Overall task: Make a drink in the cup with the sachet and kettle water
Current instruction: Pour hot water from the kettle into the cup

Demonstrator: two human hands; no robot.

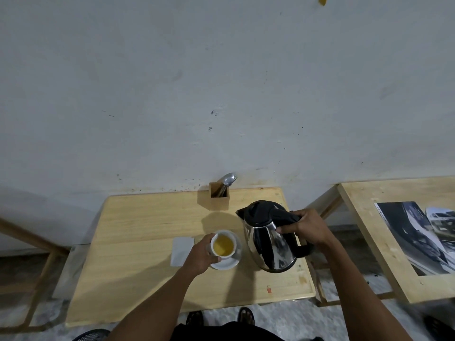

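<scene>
Cup [223, 244] of yellow drink sits gripped by left fingers [213, 257]; kettle [268, 238], at its three o'clock, stands upright, right fingers [286, 228] clasping its handle.

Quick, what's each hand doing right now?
Left hand: closed around the cup.
Right hand: closed on the kettle handle.

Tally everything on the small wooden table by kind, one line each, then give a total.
Cup: 1
Saucer: 1
Kettle: 1
White napkin: 1
Wooden utensil holder: 1
Utensils in it, spoon and fork tips showing: at least 2
Total: at least 7
</scene>
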